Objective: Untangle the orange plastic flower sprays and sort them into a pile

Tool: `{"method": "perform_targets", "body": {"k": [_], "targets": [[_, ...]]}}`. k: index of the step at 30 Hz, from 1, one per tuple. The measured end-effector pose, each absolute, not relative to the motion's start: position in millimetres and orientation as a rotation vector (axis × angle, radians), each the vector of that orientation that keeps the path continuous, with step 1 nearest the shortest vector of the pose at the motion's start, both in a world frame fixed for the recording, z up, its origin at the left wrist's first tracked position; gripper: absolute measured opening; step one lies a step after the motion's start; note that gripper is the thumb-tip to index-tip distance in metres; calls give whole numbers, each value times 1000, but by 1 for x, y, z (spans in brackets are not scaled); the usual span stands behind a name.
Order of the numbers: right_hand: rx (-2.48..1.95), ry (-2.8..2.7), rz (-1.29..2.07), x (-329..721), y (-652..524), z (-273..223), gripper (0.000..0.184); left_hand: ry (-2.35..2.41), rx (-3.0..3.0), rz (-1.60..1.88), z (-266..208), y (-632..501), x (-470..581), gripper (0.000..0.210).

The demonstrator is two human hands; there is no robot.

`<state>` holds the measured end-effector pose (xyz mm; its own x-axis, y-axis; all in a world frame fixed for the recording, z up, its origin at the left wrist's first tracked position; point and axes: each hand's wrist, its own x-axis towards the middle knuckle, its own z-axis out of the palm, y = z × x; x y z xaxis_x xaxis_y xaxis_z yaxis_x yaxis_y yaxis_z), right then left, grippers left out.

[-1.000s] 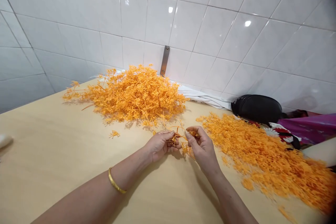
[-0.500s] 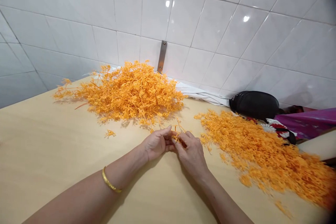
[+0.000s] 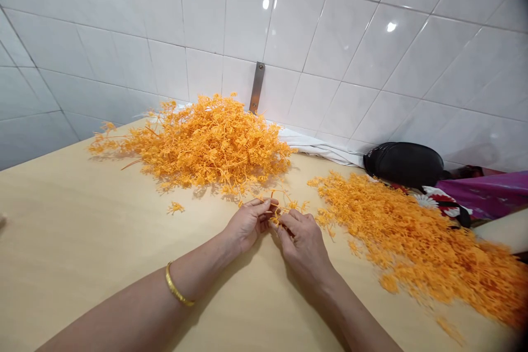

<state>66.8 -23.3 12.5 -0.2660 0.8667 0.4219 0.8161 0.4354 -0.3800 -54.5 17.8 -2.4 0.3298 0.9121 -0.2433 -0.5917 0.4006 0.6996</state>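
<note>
Near the middle of the table, my left hand (image 3: 249, 224) pinches an orange artificial flower sprig (image 3: 275, 221) between thumb and fingers. Close against it, my right hand (image 3: 303, 239) grips the same sprig, its fingertips partly hidden. Thin orange stems with small frilly tips stick out above both hands. Beyond them rises a large heap of orange sprigs (image 3: 218, 146). To the right spreads a second, flatter pile of orange pieces (image 3: 412, 236). One loose orange piece (image 3: 175, 208) lies on the table left of my hands.
The pale wooden table (image 3: 103, 242) meets a white tiled wall (image 3: 198, 16). A metal bracket (image 3: 256, 88) is fixed to the wall. White cloth (image 3: 317, 146) runs along the back edge. A black case (image 3: 404, 164) and purple cloth (image 3: 490, 192) are at the right.
My left thumb has bent down onto the sprig from a raised position. More of the sprig now shows above my right hand. The view has shifted slightly.
</note>
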Motion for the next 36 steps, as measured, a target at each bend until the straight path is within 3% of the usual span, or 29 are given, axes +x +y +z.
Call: {"method": "perform_targets", "body": {"k": [5, 11, 29, 36], "targets": [[-1421, -1885, 475, 72, -22, 21, 28, 664, 562, 1179, -2, 18, -56, 9], [-1386, -1889, 608, 73, -18, 18, 27, 590, 575, 1089, -1, 19, -59, 8], [-1424, -2489, -209, 60, -25, 16, 13, 761, 517, 846, 2, 21, -58, 18], [-1048, -2576, 628, 57, -51, 44, 20, 805, 470, 1026, 3, 31, -55, 21]]}}
